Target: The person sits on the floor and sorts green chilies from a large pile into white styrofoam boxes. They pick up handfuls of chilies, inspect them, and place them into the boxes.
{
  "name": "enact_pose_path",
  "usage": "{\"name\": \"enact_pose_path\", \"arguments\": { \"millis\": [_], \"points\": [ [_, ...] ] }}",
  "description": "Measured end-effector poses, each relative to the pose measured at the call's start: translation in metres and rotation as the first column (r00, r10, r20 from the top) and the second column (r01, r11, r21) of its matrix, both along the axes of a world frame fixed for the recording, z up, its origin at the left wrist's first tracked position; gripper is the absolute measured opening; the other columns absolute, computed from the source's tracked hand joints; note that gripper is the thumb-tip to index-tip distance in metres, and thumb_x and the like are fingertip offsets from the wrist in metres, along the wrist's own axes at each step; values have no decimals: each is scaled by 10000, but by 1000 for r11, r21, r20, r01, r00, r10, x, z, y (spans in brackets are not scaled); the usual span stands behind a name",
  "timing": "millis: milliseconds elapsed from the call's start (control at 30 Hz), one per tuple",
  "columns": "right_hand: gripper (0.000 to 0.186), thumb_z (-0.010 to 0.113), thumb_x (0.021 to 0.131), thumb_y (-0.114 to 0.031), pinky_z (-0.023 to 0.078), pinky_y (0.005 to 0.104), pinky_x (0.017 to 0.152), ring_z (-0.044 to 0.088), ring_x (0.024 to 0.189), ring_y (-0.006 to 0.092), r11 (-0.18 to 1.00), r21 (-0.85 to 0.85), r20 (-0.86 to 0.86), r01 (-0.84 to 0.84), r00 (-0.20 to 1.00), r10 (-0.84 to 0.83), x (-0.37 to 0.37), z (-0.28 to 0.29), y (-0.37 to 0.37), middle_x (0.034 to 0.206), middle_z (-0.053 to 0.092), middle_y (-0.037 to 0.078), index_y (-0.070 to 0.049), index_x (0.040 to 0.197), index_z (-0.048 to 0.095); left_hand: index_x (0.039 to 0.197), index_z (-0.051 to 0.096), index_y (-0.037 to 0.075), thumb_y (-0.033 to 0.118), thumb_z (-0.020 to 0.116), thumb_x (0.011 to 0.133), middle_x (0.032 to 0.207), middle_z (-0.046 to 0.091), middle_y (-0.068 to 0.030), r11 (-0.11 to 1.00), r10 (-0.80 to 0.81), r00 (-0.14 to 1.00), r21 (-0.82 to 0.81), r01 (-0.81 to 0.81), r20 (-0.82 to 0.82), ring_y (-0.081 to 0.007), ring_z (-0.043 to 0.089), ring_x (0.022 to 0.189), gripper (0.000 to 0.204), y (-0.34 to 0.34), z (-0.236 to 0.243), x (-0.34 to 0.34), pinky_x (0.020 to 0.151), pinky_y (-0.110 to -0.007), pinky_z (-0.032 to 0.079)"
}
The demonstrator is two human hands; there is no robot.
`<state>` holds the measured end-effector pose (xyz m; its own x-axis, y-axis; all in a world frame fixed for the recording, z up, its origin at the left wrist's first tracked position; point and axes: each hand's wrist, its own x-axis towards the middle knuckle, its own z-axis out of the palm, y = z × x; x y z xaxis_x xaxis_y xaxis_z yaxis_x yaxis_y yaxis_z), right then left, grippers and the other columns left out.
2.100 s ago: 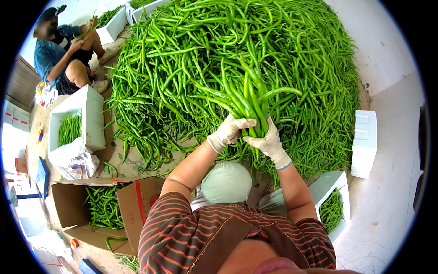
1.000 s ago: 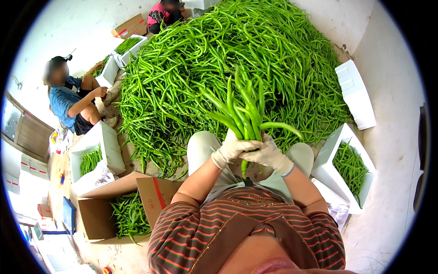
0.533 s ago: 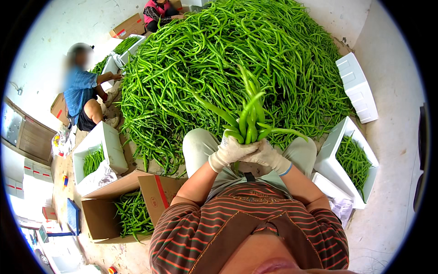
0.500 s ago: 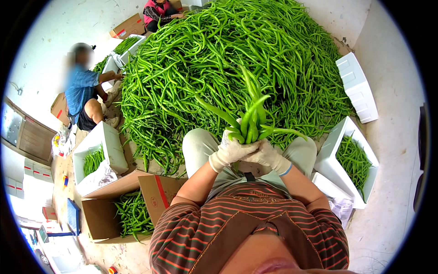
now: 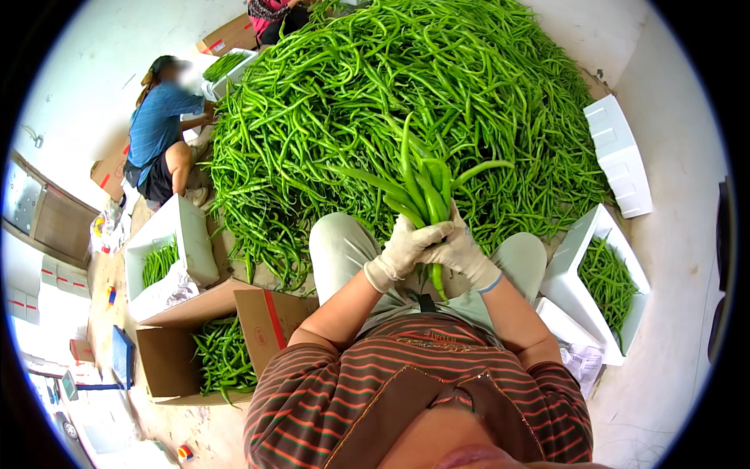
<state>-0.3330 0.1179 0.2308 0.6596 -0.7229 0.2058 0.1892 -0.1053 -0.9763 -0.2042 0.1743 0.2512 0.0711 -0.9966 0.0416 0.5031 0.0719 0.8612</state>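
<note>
Both my hands wear pale knitted gloves and meet in front of my knees. My left hand (image 5: 408, 244) is closed around a bunch of long green chili peppers (image 5: 428, 191). Pressed against it from the other side, my right hand (image 5: 461, 248) is wrapped round the same bunch. Most of the peppers fan out above my fingers, and one pokes out below toward my lap. Just beyond my hands rises a large heap of green chili peppers (image 5: 375, 102).
Left of me stand an open cardboard box (image 5: 168, 359) and a white foam box (image 5: 195, 242), both holding peppers. Another foam box (image 5: 556, 273) with peppers tilts at my right; a white foam piece (image 5: 619, 156) leans beyond it. One person (image 5: 160, 117) squats at the heap's left, another (image 5: 273, 17) behind.
The bunch now stands more upright and together in my hands, with one pepper showing below them. The person at the left has shifted posture. My view has moved slightly.
</note>
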Motion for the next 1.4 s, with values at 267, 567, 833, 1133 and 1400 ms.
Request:
{"name": "enact_pose_path", "arguments": {
  "millis": [267, 567, 833, 1133, 1400],
  "points": [
    [828, 797, 629, 25, 490, 315, 932, 588, 1090, 169, 916, 398, 139, -49, 990, -7, 2, -17, 10, 1215, 594, 34, -74, 1369, 438, 1510, 273, 18, 274, 540, 993, 1253, 577, -111, 985, 151, 887, -146, -95, 437, -176, 560, 1077, 635, -6, -40, 9, 947, -311, 454],
    [510, 676, 687, 12, 511, 291, 834, 627, 933, 145, 873, 487, 167, 3, 981, -96, -14, -59, -5, 1037, 645, 11, -44, 1186, 585, 1490, 258, 1, 539, 502, 958, 1413, 442, -275, 975, 187, 25, -183, -127, 982, -420, 412, 1328, 796, -21, -19, 1, 1099, -548, 252],
    [499, 680, 701, -61, 515, 247, 758, 641, 835, 133, 855, 515, 323, -66, 938, -122, -14, -63, -8, 954, 669, 48, 13, 1187, 592, 1457, 323, -38, 387, 476, 1025, 1361, 493, -293, 964, 258, 640, -236, -122, 724, -405, 513, 1251, 625, -27, -18, -11, 1042, -401, 405],
    [588, 805, 671, -27, 486, 299, 874, 605, 957, 139, 937, 349, 116, 30, 990, -75, -18, -7, -3, 1063, 641, 19, -42, 1215, 581, 1114, 584, -22, 304, 399, 1056, 969, 632, -254, 986, 164, 742, -122, -111, 650, -442, 588, 899, 379, -42, -45, 7, 781, -471, 470],
    [545, 726, 661, 46, 508, 280, 628, 589, 709, 139, 926, 375, 315, -41, 945, -86, -15, 0, -3, 955, 621, 45, -37, 1175, 564, 1331, 534, -30, 449, 403, 1046, 1282, 596, -145, 938, 308, 668, -96, -334, 678, -261, 548, 1164, 572, -33, -55, 60, 1008, -338, 438]
  ]
}}
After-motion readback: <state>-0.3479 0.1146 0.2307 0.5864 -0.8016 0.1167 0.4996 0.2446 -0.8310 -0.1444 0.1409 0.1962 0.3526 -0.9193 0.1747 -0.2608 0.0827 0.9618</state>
